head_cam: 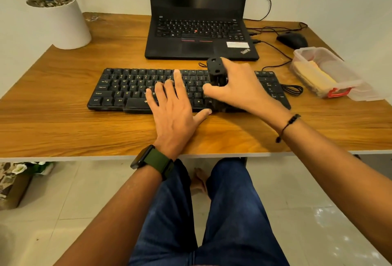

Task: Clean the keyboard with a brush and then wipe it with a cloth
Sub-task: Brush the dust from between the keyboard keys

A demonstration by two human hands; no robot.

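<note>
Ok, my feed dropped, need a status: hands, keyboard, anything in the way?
Left hand flat on keyboard, steadying. Right hand grips black brush, upright on the keys. Cloth not in hand. Nothing in the way.

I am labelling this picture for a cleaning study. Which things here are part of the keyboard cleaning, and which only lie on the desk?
Part of the job:
keyboard
black brush, gripped by the right hand
left hand, flat on the keys

Only lying about:
laptop
mouse
plant pot
plastic box
</note>
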